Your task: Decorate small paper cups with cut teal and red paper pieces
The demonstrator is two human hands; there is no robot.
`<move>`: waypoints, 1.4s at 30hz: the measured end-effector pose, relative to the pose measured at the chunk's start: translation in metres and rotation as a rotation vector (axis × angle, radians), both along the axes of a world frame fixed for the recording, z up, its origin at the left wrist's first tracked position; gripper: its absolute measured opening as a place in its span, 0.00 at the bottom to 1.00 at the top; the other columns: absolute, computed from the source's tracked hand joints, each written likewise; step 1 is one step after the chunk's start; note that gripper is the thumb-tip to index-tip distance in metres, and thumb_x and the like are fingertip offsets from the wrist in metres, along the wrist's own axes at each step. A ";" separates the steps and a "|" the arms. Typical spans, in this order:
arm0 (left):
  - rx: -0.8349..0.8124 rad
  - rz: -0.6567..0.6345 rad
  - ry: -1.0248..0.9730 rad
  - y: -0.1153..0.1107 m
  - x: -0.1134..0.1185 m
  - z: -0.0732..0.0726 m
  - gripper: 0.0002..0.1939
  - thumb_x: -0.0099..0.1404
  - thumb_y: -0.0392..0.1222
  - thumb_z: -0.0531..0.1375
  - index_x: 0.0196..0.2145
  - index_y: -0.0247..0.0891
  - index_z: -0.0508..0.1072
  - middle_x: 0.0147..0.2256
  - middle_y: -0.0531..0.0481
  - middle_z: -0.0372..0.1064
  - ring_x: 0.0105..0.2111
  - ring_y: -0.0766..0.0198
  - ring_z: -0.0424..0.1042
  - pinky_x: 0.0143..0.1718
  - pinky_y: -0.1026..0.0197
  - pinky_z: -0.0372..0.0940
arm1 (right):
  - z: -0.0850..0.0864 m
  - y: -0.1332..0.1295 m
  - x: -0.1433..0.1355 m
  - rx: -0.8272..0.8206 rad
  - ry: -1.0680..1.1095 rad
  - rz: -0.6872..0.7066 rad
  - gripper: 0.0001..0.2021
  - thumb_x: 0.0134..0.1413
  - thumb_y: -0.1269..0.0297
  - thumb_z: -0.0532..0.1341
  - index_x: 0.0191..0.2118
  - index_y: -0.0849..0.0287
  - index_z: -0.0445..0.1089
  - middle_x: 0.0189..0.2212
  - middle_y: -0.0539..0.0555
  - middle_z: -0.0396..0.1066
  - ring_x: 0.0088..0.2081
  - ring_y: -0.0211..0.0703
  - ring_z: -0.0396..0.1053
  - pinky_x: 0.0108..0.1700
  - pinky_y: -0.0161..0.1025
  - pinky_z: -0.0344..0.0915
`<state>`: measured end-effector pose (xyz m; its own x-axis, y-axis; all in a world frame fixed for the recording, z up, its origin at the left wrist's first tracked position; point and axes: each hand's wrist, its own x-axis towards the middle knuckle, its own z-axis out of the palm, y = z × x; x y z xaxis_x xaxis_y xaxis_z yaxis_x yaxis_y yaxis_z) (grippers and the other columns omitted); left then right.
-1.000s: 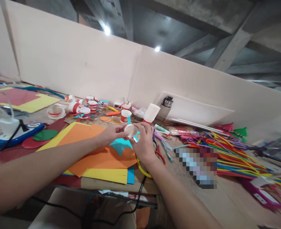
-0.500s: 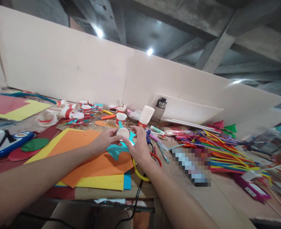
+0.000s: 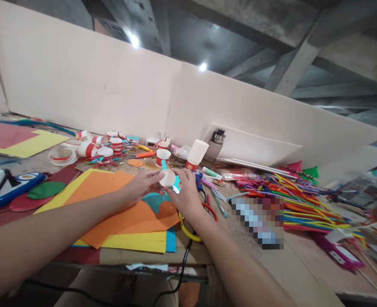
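A small cut-down paper cup piece (image 3: pixel 167 179), its round white face towards me, is held between both hands above the paper sheets. My left hand (image 3: pixel 143 185) pinches its left edge with thumb and fingers. My right hand (image 3: pixel 187 192) is closed round its right side. A turquoise strip (image 3: pixel 163 164) sticks up behind the cup piece, and more turquoise shows by the right fingers. Under the hands, a turquoise paper scrap (image 3: pixel 157 202) lies on orange paper (image 3: pixel 133 226). A red-and-white paper cup (image 3: pixel 163 156) stands just beyond.
Yellow-handled scissors (image 3: pixel 185 232) lie right of the papers. A cup stack (image 3: pixel 197 154) and a dark bottle (image 3: pixel 215 147) stand behind. Several cut cup pieces (image 3: pixel 105 155) sit at back left. Colourful pipe cleaners (image 3: pixel 299 200) spread on the right. A black cable (image 3: pixel 185 264) hangs over the front edge.
The cup piece has tilted in my hands and moved slightly right, its round face now turned more towards me. Both hands keep hold of it.
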<state>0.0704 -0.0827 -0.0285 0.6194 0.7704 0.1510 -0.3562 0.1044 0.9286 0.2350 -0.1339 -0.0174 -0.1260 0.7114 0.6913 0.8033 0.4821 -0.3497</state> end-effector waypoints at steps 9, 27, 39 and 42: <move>-0.092 0.005 -0.064 -0.002 -0.001 0.004 0.16 0.64 0.53 0.57 0.38 0.37 0.73 0.34 0.48 0.72 0.31 0.65 0.69 0.30 0.63 0.63 | 0.003 -0.003 -0.002 0.000 0.041 0.010 0.23 0.48 0.67 0.67 0.51 0.54 0.66 0.46 0.58 0.65 0.49 0.52 0.62 0.52 0.51 0.63; -0.118 0.005 -0.049 0.002 -0.001 0.003 0.15 0.62 0.52 0.60 0.41 0.38 0.73 0.36 0.48 0.72 0.31 0.66 0.69 0.30 0.65 0.62 | -0.001 -0.004 -0.003 -0.033 0.085 0.006 0.25 0.48 0.64 0.67 0.53 0.54 0.63 0.49 0.59 0.64 0.51 0.53 0.61 0.50 0.51 0.64; -0.078 -0.056 -0.133 0.000 -0.002 0.005 0.14 0.63 0.50 0.61 0.40 0.37 0.73 0.33 0.49 0.70 0.29 0.67 0.67 0.28 0.65 0.61 | 0.008 -0.010 -0.008 -0.051 0.097 0.004 0.21 0.49 0.63 0.67 0.50 0.56 0.66 0.48 0.59 0.64 0.51 0.51 0.61 0.50 0.49 0.65; -0.070 -0.053 -0.147 0.001 -0.003 0.004 0.14 0.63 0.49 0.61 0.42 0.38 0.73 0.36 0.48 0.70 0.31 0.67 0.67 0.29 0.65 0.61 | 0.008 -0.011 -0.007 -0.035 0.101 0.007 0.22 0.49 0.63 0.67 0.51 0.55 0.65 0.48 0.58 0.64 0.51 0.52 0.61 0.49 0.49 0.65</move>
